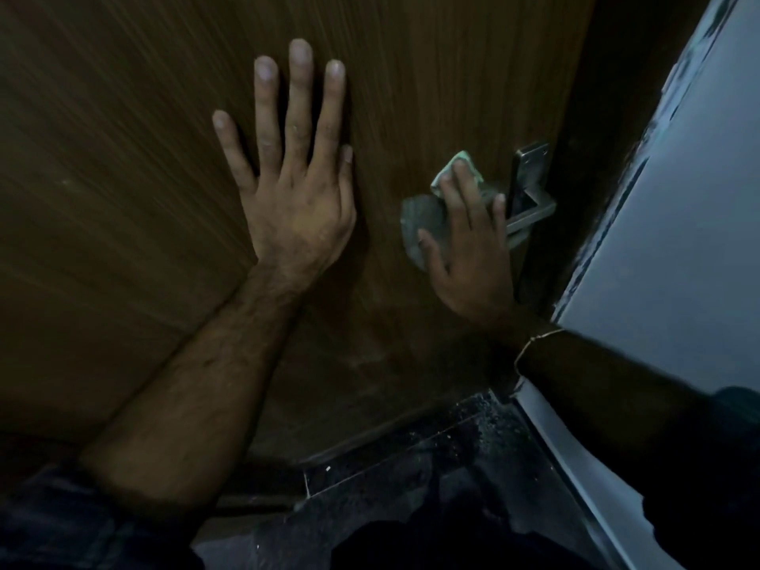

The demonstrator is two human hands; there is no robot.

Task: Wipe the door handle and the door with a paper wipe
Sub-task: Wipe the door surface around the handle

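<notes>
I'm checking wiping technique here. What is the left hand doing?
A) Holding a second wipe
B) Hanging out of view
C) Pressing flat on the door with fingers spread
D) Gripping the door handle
C: the left hand lies flat, fingers spread, on the wooden door, while the right hand presses the paper wipe against the door beside the door handle.

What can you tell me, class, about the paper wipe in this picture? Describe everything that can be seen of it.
The paper wipe is a pale grey-white, crumpled sheet, looking soft and thin. It lies flat against the brown wooden door, just left of the metal door handle. The right hand presses it to the door with straight fingers, covering its middle; one bunched part shows past the fingertips, another rounder part by the thumb. Whether it touches the handle cannot be told.
</notes>
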